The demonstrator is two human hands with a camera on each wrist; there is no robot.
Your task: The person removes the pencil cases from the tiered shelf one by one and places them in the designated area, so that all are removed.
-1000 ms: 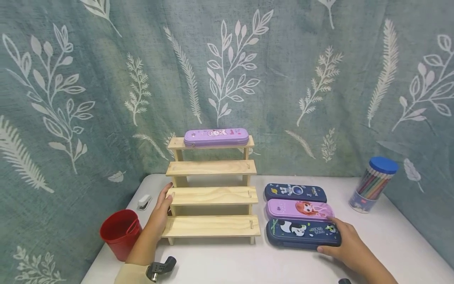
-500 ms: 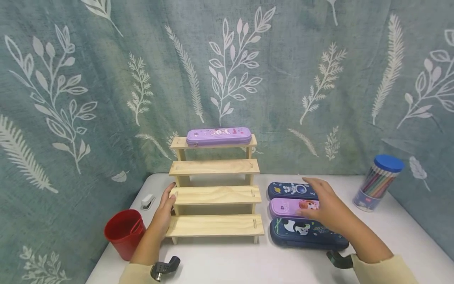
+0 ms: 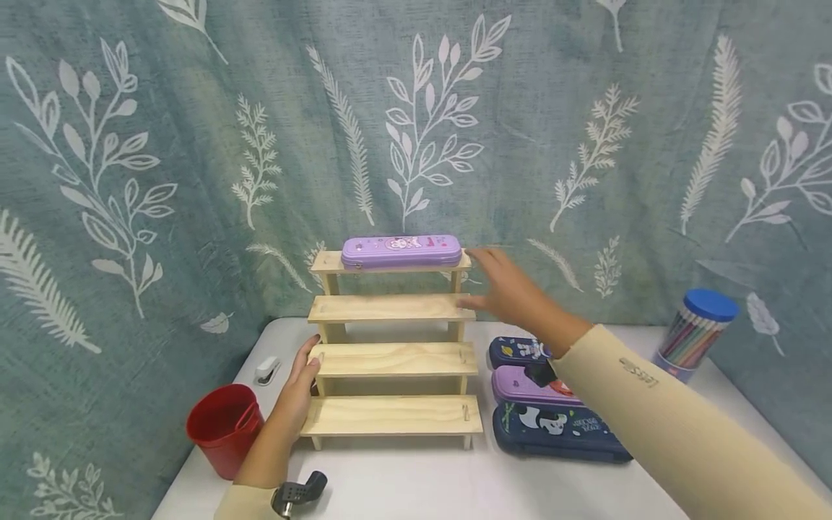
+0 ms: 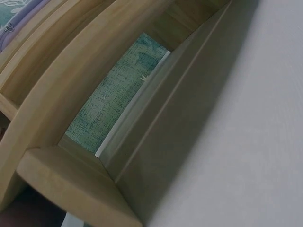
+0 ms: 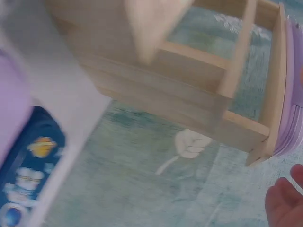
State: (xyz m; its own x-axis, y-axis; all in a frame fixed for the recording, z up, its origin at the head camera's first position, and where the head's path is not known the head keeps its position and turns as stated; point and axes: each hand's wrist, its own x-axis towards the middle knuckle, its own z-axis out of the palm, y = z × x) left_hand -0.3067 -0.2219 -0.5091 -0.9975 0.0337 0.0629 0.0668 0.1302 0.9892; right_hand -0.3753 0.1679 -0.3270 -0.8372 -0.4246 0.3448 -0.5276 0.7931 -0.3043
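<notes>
A red cup point(image 3: 224, 427) stands at the table's point(image 3: 403, 484) left edge, its contents hidden. Beside it, the left hand point(image 3: 297, 390) rests flat, fingers straight, against the left side of a wooden stepped shelf point(image 3: 390, 357). A purple pencil case point(image 3: 401, 251) lies on the top step. The right hand point(image 3: 513, 292) hovers just right of it, grip open, holding nothing. Three pencil cases point(image 3: 552, 397) lie below; a clear tub point(image 3: 692, 336) with a blue lid holds coloured pencils

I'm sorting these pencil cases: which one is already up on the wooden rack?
The light purple pencil case lies on the rack's top step; the other three cases lie flat on the table, right of the rack.
</notes>
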